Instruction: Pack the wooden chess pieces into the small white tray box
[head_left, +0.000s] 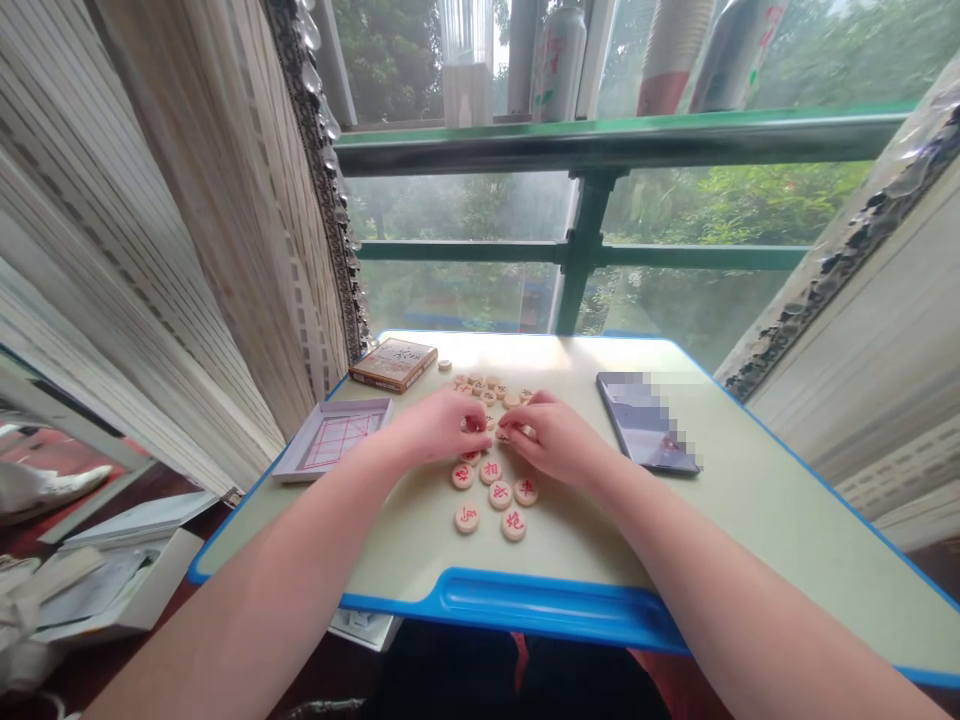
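Round wooden Chinese chess pieces lie in a loose group on the pale table (pixel 420 545). Near me are several with red characters, among them a red-lettered piece (pixel 514 525) and another (pixel 466 518). My left hand (pixel 442 425) is over the left side of the group, its fingers curled in; what they hold is hidden. From the right, my right hand (pixel 559 435) reaches in with thumb and fingers closed at a Chinese chess piece (pixel 504 436). Beyond both hands, more pieces (pixel 489 397) are bunched together, partly covered by my fingers.
At the left are a closed flat box (pixel 394 364) and an open tray (pixel 294 462) with a red grid inside. One separate piece (pixel 445 365) sits beside the box. A phone (pixel 637 425) lies right. Along the front edge runs a blue trough (pixel 555 605); curtains flank the window.
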